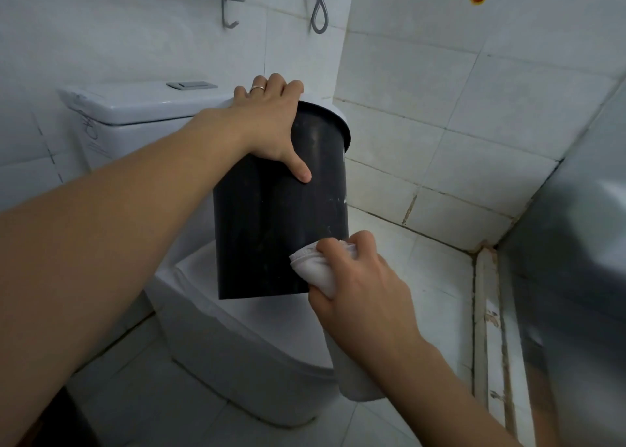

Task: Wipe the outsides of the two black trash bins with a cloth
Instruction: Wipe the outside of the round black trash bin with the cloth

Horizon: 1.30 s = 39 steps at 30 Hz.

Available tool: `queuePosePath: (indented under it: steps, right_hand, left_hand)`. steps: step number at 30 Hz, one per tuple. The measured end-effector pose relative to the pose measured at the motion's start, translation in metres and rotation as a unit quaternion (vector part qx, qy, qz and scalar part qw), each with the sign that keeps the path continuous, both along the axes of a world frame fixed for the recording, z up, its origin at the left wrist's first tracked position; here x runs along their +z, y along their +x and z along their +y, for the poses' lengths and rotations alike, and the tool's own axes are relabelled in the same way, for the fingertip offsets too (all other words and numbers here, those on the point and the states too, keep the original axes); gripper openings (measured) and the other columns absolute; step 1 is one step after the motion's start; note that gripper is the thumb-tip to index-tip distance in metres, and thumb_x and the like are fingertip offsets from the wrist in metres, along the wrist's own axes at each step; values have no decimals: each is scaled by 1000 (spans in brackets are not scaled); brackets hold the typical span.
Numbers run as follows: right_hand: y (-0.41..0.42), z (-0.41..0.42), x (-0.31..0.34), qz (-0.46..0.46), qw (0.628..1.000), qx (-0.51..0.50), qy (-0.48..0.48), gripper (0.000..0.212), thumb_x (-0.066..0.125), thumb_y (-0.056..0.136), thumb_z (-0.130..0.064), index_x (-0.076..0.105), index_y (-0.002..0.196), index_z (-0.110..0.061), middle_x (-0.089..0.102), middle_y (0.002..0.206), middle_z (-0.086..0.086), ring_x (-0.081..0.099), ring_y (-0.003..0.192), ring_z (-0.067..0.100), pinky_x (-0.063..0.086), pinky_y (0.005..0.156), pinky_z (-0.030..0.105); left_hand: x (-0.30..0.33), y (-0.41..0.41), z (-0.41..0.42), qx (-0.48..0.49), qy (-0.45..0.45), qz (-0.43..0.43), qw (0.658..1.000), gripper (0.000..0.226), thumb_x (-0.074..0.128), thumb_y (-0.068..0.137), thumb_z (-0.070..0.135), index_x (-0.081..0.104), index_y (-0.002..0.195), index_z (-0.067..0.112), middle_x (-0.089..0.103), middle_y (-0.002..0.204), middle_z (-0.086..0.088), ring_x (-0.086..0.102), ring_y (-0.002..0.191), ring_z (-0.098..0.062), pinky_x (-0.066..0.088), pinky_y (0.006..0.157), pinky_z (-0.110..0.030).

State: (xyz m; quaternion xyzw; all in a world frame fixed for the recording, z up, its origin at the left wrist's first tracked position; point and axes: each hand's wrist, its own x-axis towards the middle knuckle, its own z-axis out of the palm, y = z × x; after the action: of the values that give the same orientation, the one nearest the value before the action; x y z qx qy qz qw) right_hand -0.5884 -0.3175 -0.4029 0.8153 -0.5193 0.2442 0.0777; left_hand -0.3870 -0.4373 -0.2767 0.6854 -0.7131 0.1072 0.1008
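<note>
We see one black trash bin held up in the air above the closed white toilet, in front of the cistern. Long axis runs roughly vertical, tipped a bit: rim end up and leaning right and away from us, flat base down and nearer us. Shape is a plain cylinder, smooth matte plastic, faint pale scuffs and streaks on the wall, a white edge showing at the rim. Left hand grips the upper part, fingers curled over the rim, thumb pressed flat on the side wall; a ring on one finger. Right hand is closed around a bunched white cloth, soft fabric with a stitched hem, pressed against the lower right of the bin wall near the base. A pale tube-like length hangs below the right wrist; we cannot tell what it is. Walls and floor are glossy white tiles with dark stained grout. Second bin not seen.
</note>
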Motion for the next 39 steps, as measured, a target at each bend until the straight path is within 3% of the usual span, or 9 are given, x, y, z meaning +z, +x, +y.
queuePosePath:
  steps: [9, 15, 24, 31, 39]
  right_hand:
    - [-15, -15, 4, 15, 998, -53, 20, 25, 59, 81, -36, 54, 105, -30, 43, 99, -1, 47, 66, 20, 33, 47, 26]
    - [-3, 2, 2, 28, 1000, -5, 1, 33, 61, 70, -35, 57, 102, -33, 50, 97, -1, 51, 66, 18, 16, 44, 19]
    - [-20, -8, 0, 32, 998, -54, 18, 25, 60, 77, -37, 55, 101, -34, 45, 98, -4, 51, 67, 17, 33, 46, 25]
    - [-5, 4, -4, 2, 1000, -6, 5, 27, 64, 75, -45, 57, 99, -36, 47, 95, -5, 36, 62, 11, 14, 44, 15]
    - [-11, -3, -2, -4, 999, -32, 8, 25, 61, 82, -44, 52, 100, -31, 43, 98, -3, 41, 64, 17, 23, 43, 23]
  left_hand:
    - [-1, -1, 1, 13, -6, -4, 1000, 135, 82, 37, 77, 26, 141, 12, 33, 139, -13, 30, 131, -37, 30, 107, -55]
    - [0, 0, 2, 8, -2, 0, 1000, 136, 82, 38, 76, 25, 143, 13, 32, 140, -13, 30, 131, -36, 29, 108, -54]
    - [0, 0, 4, 7, -4, -2, 1000, 134, 82, 37, 77, 26, 142, 13, 32, 139, -12, 30, 130, -36, 30, 107, -54]
    - [1, -2, 4, 3, -1, -4, 1000, 134, 83, 38, 76, 26, 142, 13, 32, 139, -12, 30, 130, -37, 30, 107, -54]
    - [0, -6, 5, 9, -7, -10, 1000, 134, 81, 37, 77, 27, 141, 12, 34, 138, -13, 31, 129, -36, 30, 105, -53]
